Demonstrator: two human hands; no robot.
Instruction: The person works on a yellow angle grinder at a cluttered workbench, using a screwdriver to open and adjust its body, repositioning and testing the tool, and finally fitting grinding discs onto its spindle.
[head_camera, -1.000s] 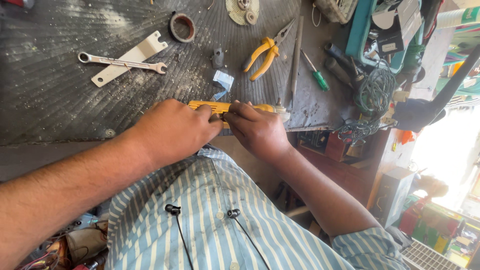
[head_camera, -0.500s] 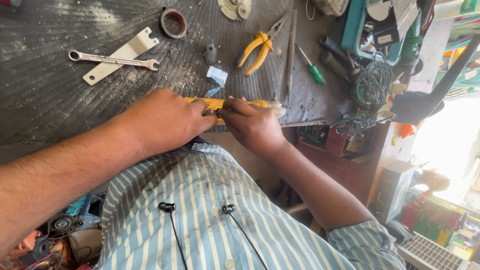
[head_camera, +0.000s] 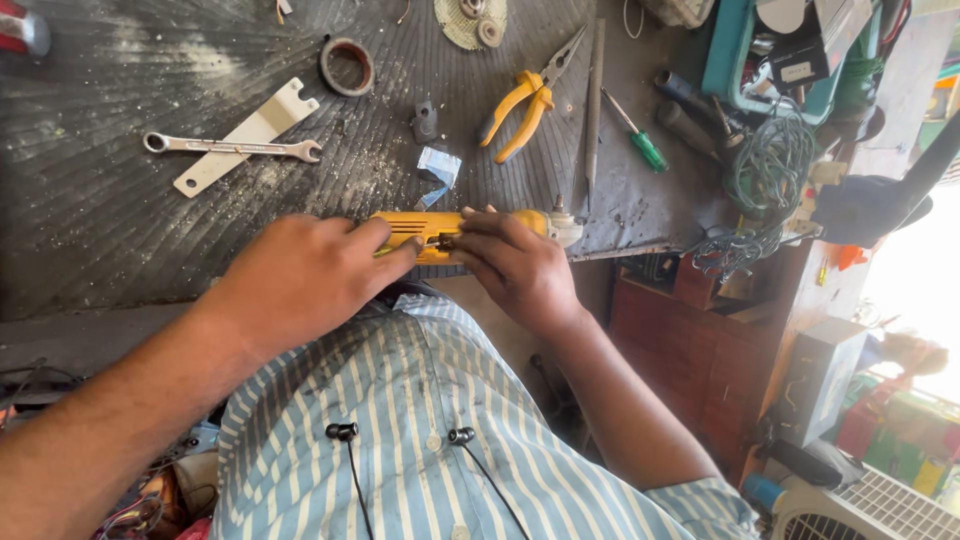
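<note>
Both hands have barely shifted since the earlier frame, staying closed on the yellow power tool (head_camera: 430, 233) at the workbench (head_camera: 100, 240) edge. The left hand (head_camera: 300, 280) grips its body; the right hand (head_camera: 515, 265) pinches a small part at its middle. Fitting that part likely needs fine, steady fingertip pressure. Pliers (head_camera: 525, 100) and a wrench (head_camera: 230, 148) lie beyond.

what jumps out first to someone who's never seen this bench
Both hands meet on a yellow power tool at the bench's near edge, left hand and right hand pinching at its middle. Behind lie yellow-handled pliers, a spanner across a pale flat plate, and a green-handled screwdriver.
</note>
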